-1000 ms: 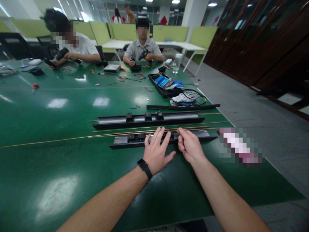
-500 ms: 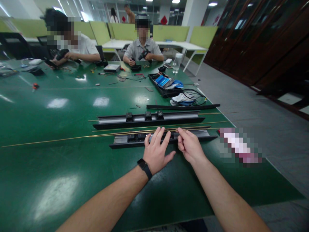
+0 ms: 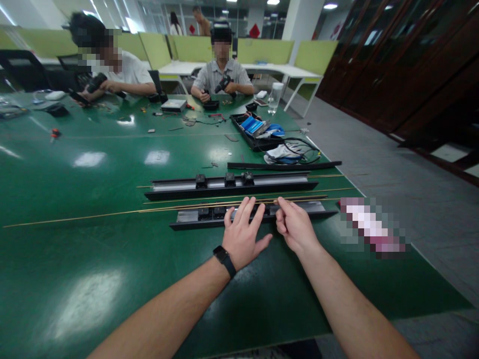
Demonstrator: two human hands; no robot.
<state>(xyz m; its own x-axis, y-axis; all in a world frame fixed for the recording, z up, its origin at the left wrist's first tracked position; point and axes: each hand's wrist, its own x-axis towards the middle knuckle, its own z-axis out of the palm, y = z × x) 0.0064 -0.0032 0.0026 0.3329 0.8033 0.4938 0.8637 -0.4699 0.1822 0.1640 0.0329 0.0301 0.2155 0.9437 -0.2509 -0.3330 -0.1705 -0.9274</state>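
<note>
My left hand (image 3: 245, 227) lies with its fingers spread over the nearer black rail (image 3: 187, 224), a long channel with a silvery floor and dark blocks inside. Its fingertips reach the thin brass-coloured rods (image 3: 194, 205) that run along the rail's far edge. Beside it, my right hand (image 3: 294, 222) pinches one of these rods between thumb and forefinger. The rods stick out far to the left over the green table. A second black rail (image 3: 258, 188) with 3 dark blocks lies just beyond, parallel to the first. My fingers hide part of the nearer rail.
Farther off are a narrow black strip (image 3: 284, 165), a black tray (image 3: 258, 142) with blue packs, a glove with cables (image 3: 292, 150) and a clear bottle (image 3: 275, 98). Two people sit across the table (image 3: 93, 239), holding power drills. A blurred pink item (image 3: 370, 224) lies at right.
</note>
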